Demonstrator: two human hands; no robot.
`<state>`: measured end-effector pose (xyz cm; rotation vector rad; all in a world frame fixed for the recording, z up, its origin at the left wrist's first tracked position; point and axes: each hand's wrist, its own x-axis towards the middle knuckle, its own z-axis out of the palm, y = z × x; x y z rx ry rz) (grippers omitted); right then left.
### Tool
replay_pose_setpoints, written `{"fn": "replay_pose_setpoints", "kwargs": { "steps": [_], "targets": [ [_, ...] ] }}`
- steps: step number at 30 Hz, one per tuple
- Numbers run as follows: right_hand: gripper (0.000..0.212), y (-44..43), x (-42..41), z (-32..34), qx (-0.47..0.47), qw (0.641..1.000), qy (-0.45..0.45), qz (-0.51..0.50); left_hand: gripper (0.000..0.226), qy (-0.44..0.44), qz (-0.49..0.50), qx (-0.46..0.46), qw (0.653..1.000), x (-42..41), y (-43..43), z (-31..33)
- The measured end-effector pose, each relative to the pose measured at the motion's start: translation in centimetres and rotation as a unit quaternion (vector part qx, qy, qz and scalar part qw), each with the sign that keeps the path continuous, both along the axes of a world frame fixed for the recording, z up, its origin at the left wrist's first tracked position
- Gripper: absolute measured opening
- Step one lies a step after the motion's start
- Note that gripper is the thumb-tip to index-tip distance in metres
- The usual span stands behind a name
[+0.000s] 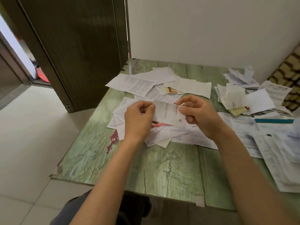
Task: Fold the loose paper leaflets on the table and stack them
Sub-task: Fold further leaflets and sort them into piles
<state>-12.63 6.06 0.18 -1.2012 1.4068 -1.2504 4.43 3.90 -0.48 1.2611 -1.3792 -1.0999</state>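
Both hands are pinching the leaflet [168, 113], left hand [138, 117] at nine o'clock, right hand [199, 116] at three, its long axis running between them.

We see loose white paper leaflets [141, 85] over the far half of the green wood-grain table [162, 168]. A dark brown door [73, 46] stands far left.

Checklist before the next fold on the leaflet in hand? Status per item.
1. Left hand pinches the leaflet at its left edge: ok.
2. Right hand pinches its right edge: ok.
3. Leaflet edges lined up for a crease: cannot tell, hands cover them.
4. Bare table in front for pressing flat: ok.
5. Tidy stack ready to receive it: not ok, right-side papers lie jumbled.
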Motion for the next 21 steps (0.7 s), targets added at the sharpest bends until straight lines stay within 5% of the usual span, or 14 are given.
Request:
{"fn": "replay_pose_setpoints", "kwargs": {
  "steps": [5,10,16,21],
  "targets": [
    [0.025,-0.5,-1.8,-0.3,-0.113,0.960,-0.065,-0.250,0.013,0.072,0.008,0.019,0.997,-1.8,-0.4,0.3],
    [0.022,-1.0,-5.3,-1.6,-0.165,0.852,0.075,-0.491,0.019,0.085,-0.015,0.035,0.996,-4.0,0.1,0.1],
    [0.027,-1.8,-6.6,-2.5,0.085,0.852,0.282,-0.434,0.017,-0.053,-0.028,-0.049,0.997,-4.3,0.9,-0.2],
    [0.028,-1.5,-6.1,-2.1,0.109,0.836,0.305,-0.443,0.016,-0.122,-0.022,-0.110,0.986,-4.2,1.4,-0.2]
  ]
}}
